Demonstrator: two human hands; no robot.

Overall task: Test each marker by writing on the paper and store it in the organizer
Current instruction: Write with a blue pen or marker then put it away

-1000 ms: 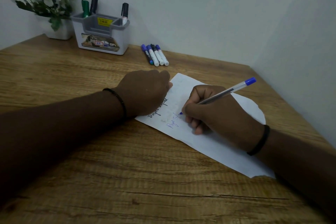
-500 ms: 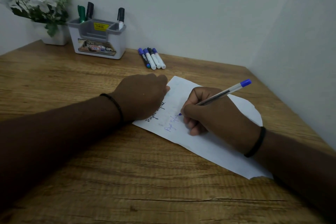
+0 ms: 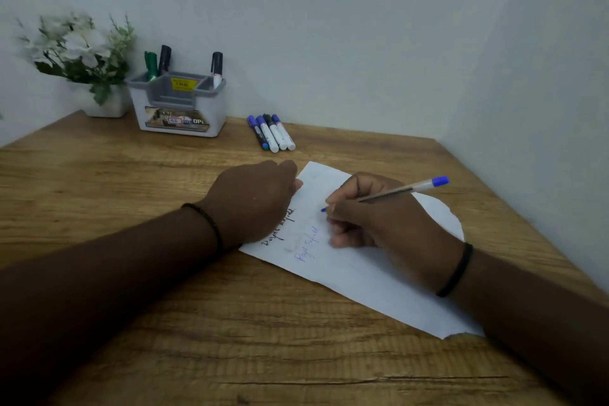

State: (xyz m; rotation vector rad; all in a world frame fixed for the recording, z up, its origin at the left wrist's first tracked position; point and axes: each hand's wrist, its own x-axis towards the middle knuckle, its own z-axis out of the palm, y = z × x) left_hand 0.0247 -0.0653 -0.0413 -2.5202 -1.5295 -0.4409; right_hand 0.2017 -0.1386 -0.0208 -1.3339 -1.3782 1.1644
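A white sheet of paper point(image 3: 359, 273) lies on the wooden table, with a black line and a blue line of writing on it. My right hand point(image 3: 372, 211) grips a clear blue-ended pen point(image 3: 405, 189), its tip on or just above the sheet past the end of the blue writing. My left hand point(image 3: 253, 201) rests on the paper's left edge with its fingers curled under, covering part of the black writing. The grey and white organizer point(image 3: 179, 109) stands at the back, holding a green marker point(image 3: 151, 64) and two black-capped ones. Several markers point(image 3: 272, 132) lie side by side to its right.
A white pot of white flowers point(image 3: 79, 56) stands in the back left corner beside the organizer. Walls close off the table at the back and on the right. The paper's near right end has a torn edge.
The camera view has tilted up, showing more wall. My right hand has shifted the pen tip a little farther along, past the end of the blue writing. My left hand stays on the paper.
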